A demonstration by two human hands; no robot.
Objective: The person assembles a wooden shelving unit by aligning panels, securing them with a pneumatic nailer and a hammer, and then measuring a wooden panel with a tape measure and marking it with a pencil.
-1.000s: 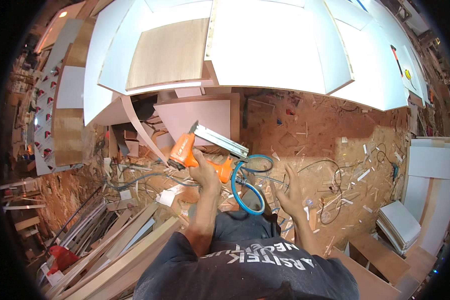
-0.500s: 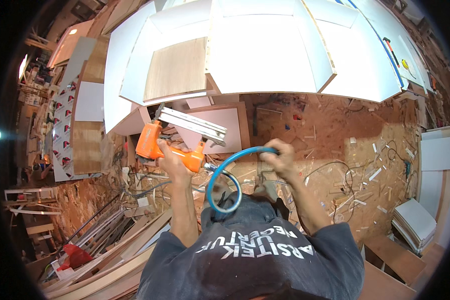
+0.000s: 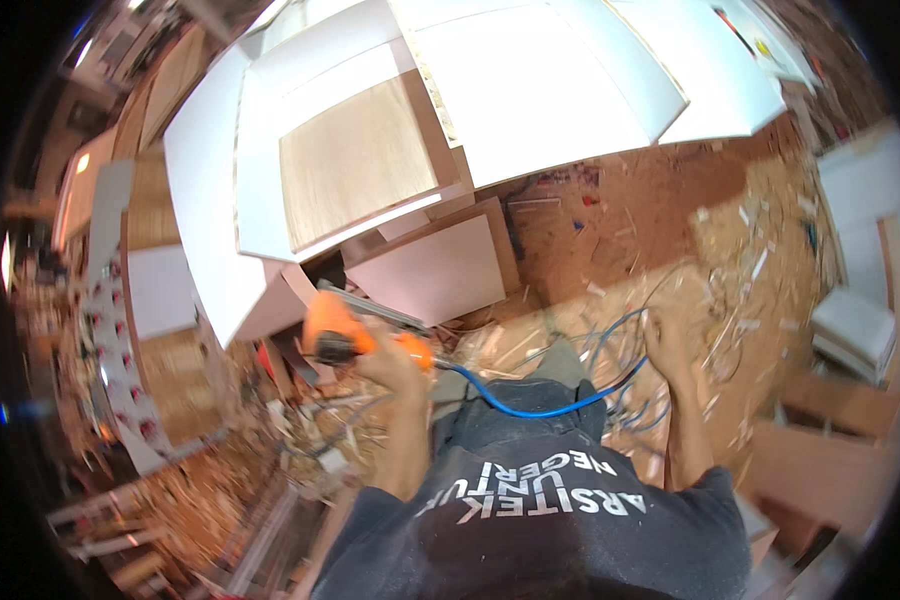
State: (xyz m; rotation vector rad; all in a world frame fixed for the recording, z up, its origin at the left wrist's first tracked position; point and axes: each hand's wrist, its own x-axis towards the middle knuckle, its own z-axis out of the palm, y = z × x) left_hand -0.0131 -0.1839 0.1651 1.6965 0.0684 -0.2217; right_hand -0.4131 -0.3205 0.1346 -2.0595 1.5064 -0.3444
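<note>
My left hand (image 3: 388, 362) is wrapped round the handle of an orange nail gun (image 3: 338, 325), whose long metal magazine lies beyond the fingers. Motion blurs the tool. From its handle end a blue air hose (image 3: 535, 412) sags across my lap and rises to my right hand (image 3: 670, 340). That hand is closed on the hose, out to the right over the floor. Past the nail gun stands a white cabinet carcass (image 3: 530, 95) with open compartments. A wood-grain panel (image 3: 355, 160) lies in its left compartment.
Wood scraps and offcuts litter the floor (image 3: 770, 240). A white-faced panel (image 3: 435, 270) leans below the cabinet. Stacked white boards (image 3: 855, 325) and brown panels (image 3: 820, 470) stand at the right. More sheets (image 3: 165, 290) lie along the left, and loops of hose trail near my right hand.
My right hand has moved right and lower, drawing the looped hose out into a long sag. The nail gun has dropped and turned in my left hand. The view has tilted and shifted.
</note>
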